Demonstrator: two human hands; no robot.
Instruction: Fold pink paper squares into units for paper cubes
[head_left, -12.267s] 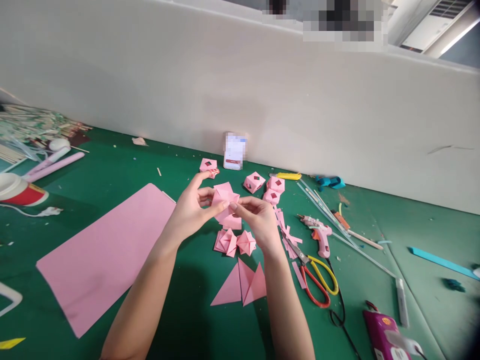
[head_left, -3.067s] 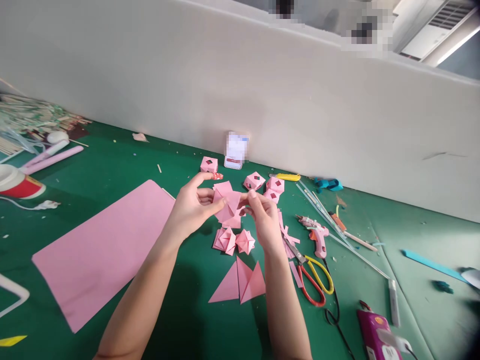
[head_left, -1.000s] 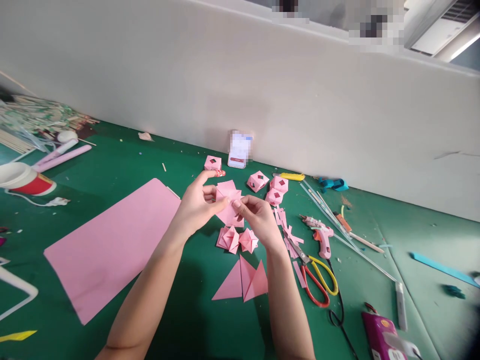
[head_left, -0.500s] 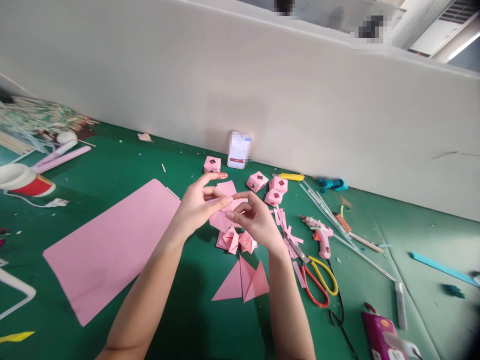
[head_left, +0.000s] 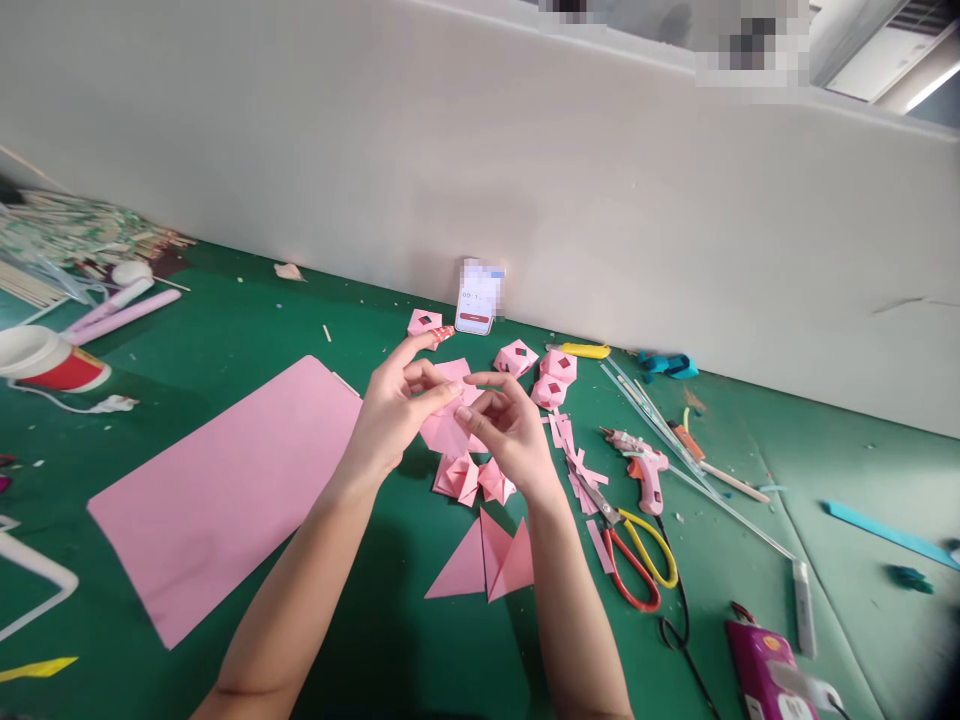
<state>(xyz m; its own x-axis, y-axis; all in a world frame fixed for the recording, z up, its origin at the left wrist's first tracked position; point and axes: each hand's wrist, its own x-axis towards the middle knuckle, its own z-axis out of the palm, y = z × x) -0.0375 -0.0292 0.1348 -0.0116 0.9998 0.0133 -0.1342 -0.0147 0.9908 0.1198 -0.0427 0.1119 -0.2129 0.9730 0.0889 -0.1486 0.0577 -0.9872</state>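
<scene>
My left hand (head_left: 394,405) pinches a small piece of pink paper (head_left: 448,407) between thumb and fingers, its bandaged or red-wrapped index fingertip stretched out above. From the other side my right hand (head_left: 504,425) grips the same piece with thumb and fingers; the hands partly hide its shape. Beneath them lie flat pink paper sheets (head_left: 444,436). Two folded pink paper pieces (head_left: 459,478) rest just nearer, with pink paper triangles (head_left: 459,572) closer still. Folded pink paper shapes with diamond holes (head_left: 515,357) stand beyond my hands.
A large pink sheet (head_left: 232,490) lies left, near a paper cup (head_left: 71,365). To the right are scissors (head_left: 637,560), a glue gun (head_left: 641,470), paper strips (head_left: 562,432) and a yellow cutter (head_left: 585,350). A phone (head_left: 478,297) leans against the white partition (head_left: 337,170).
Both hands keep hold of the paper. My right fingertips have shifted slightly, and the left index finger points a little higher. The view has moved slightly.
</scene>
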